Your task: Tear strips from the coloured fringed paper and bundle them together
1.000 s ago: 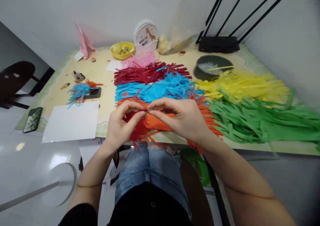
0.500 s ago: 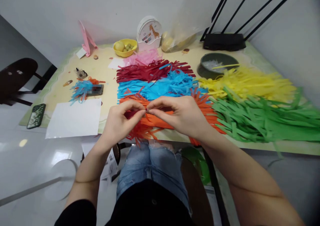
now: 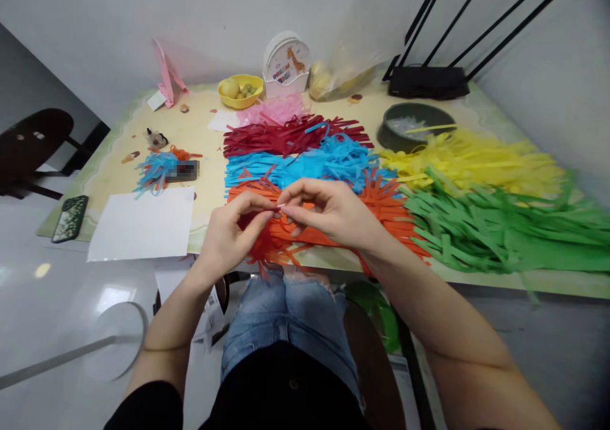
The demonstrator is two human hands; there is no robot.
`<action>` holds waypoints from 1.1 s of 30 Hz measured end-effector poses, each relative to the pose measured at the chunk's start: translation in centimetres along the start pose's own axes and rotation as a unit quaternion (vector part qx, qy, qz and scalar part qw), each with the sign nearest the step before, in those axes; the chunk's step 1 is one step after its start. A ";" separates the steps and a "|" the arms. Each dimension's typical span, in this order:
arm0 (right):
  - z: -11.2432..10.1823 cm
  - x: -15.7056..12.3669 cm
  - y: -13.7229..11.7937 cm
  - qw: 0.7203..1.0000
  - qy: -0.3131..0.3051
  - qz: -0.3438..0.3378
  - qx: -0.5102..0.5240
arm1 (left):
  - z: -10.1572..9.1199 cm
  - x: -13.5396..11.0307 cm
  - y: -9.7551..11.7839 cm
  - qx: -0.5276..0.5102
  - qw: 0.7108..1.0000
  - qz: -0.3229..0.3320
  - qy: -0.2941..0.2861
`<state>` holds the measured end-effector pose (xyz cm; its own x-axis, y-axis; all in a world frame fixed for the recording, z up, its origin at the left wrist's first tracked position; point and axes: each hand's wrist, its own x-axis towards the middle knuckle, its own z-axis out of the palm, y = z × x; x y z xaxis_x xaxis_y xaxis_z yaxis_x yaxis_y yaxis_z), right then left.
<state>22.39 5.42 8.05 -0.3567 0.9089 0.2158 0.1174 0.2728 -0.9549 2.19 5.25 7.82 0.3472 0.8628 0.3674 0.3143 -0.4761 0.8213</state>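
Observation:
My left hand (image 3: 231, 230) and my right hand (image 3: 328, 214) meet over the near table edge, fingertips pinched together on a bundle of orange-red paper strips (image 3: 267, 246) that fans out below my left palm. Beneath both hands lies the orange strip pile (image 3: 391, 211). Behind it lie a blue strip pile (image 3: 309, 163), a dark red pile (image 3: 286, 136) and a pink pile (image 3: 274, 109).
Green strips (image 3: 500, 227) and yellow strips (image 3: 476, 160) cover the right side. A white sheet (image 3: 140, 223), a phone (image 3: 69, 217) and a small blue-orange bundle (image 3: 157, 166) lie left. A dark bowl (image 3: 429, 114), yellow fruit bowl (image 3: 239, 91), giraffe box (image 3: 286, 65) and router (image 3: 424, 80) stand behind.
My right hand has slid slightly left and drawn in closer to my left hand over the strip bundle. The view has shifted a little.

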 end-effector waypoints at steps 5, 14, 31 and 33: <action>0.7 -0.6 0.4 0.993 0.048 -0.044 -0.095 | 0.9 -0.6 -0.2 0.074 0.995 0.028 0.054; 1.0 -0.8 1.0 0.996 0.012 0.037 0.074 | 1.0 -0.5 -0.4 0.016 0.999 0.011 0.037; 1.7 -1.1 1.5 0.991 0.034 0.050 0.119 | 3.2 -1.3 -1.7 -0.056 0.991 0.064 0.108; 1.8 -1.2 1.3 0.994 0.027 0.039 0.102 | 3.2 -1.3 -1.8 -0.077 0.990 0.059 0.105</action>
<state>21.31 4.15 6.15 -0.3022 0.9420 0.1460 -0.0498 0.1373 -0.9893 4.01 4.47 4.43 0.1776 0.8270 0.5334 0.1386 -0.5577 0.8184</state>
